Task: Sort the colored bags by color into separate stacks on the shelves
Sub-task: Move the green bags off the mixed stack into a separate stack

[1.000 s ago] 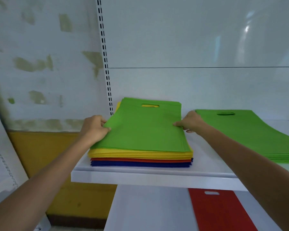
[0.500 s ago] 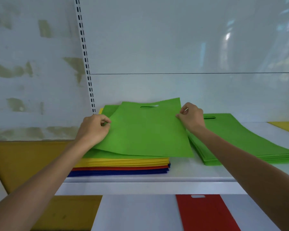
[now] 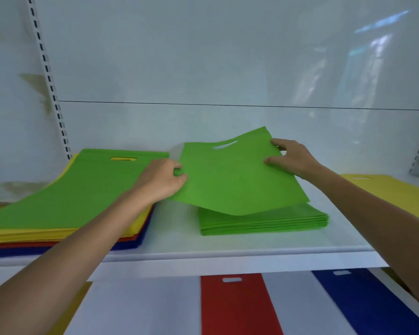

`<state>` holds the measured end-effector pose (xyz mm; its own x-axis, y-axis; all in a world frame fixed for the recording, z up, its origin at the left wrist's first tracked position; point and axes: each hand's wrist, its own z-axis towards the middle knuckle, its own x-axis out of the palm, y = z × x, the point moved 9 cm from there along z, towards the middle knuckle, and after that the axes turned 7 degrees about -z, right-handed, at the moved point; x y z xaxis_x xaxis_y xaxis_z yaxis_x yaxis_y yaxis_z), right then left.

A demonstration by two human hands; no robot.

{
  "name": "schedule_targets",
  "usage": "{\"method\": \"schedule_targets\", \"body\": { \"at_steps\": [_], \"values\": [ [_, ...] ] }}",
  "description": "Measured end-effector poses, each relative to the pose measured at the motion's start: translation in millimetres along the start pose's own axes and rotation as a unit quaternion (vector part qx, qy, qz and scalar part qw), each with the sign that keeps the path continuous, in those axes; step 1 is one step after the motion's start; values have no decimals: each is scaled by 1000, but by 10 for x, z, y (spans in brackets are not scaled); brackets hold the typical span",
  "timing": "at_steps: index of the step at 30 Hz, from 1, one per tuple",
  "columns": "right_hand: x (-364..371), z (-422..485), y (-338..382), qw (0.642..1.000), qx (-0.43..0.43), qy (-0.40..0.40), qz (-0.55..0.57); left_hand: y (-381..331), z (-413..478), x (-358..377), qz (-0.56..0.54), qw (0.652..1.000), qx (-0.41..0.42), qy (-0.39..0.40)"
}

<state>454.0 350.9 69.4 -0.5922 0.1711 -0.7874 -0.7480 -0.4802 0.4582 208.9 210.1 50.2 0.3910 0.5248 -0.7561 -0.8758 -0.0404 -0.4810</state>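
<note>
The person holds one green bag (image 3: pixel 235 175) up off the shelf (image 3: pixel 228 256), tilted, with its cut-out handle toward the back wall. The left hand (image 3: pixel 160 180) pinches the bag's edge at nine o'clock, thumb and fingers curled round the fabric. The right hand (image 3: pixel 290 158) grips the edge at about two o'clock, thumb on the upper face.

The bag hangs just above the green stack (image 3: pixel 264 222), its near corner drooping toward the top of that stack; I cannot tell whether they touch.

At nine o'clock from the green stack lies the mixed pile (image 3: pixel 58 189), green on top with yellow, red and blue layers showing beneath, near but apart from it. At three o'clock, well apart, lie yellow bags (image 3: pixel 385 187).

On the lower shelf (image 3: pixel 155 305), at six o'clock, lie a red bag (image 3: pixel 237 308) and, to its right, a blue bag (image 3: pixel 373 301).
</note>
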Motion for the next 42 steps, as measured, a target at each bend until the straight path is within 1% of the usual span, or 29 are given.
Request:
{"method": "schedule_targets", "body": {
  "at_steps": [5, 8, 10, 12, 14, 18, 24, 26, 27, 28, 30, 33, 35, 37, 41, 42],
  "values": [
    [3, -103, -418, 998, 5, 67, -17, -233, -37, 491, 24, 999, -5, 42],
    [156, -148, -527, 993, -9, 106, -58, -197, -100, 736, 63, 995, -22, 68],
    [395, -186, -620, 980, -7, 176, -98, -128, -154, 853, 92, 990, -50, 93],
    [646, -232, -767, 955, 15, 255, -151, -77, -193, 925, 100, 986, -75, 113],
    [740, -229, -869, 944, 35, 278, -175, -55, -207, 973, 81, 985, -92, 121],
    [763, -138, -918, 954, 32, 241, -176, -87, -203, 1030, 68, 987, -93, 110],
    [804, -102, -952, 956, 27, 227, -184, -63, -141, 1090, 66, 987, -90, 117],
    [744, -88, -918, 961, 29, 203, -183, -107, -99, 1036, 74, 987, -75, 120],
    [694, -60, -873, 967, 26, 177, -179, -136, -61, 970, 76, 988, -65, 115],
    [631, -26, -806, 974, 20, 143, -174, -157, -16, 870, 73, 990, -58, 102],
    [494, 41, -608, 983, 7, 80, -165, -182, 82, 579, 54, 996, -41, 52],
    [411, 120, -221, 985, -18, 39, -165, -110, 149, 97, 36, 999, -13, -23],
    [459, 167, 76, 985, -41, 35, -161, 75, 137, -140, 46, 998, -21, -29],
    [564, 210, 394, 983, -64, 53, -162, 373, 87, -344, 57, 997, -44, -19],
    [821, 300, 948, 964, -91, 158, -196, 1084, -87, -732, 64, 994, -91, -1],
    [846, 312, 1075, 962, -91, 165, -197, 1249, -132, -831, 69, 992, -103, 0]
  ]
}}
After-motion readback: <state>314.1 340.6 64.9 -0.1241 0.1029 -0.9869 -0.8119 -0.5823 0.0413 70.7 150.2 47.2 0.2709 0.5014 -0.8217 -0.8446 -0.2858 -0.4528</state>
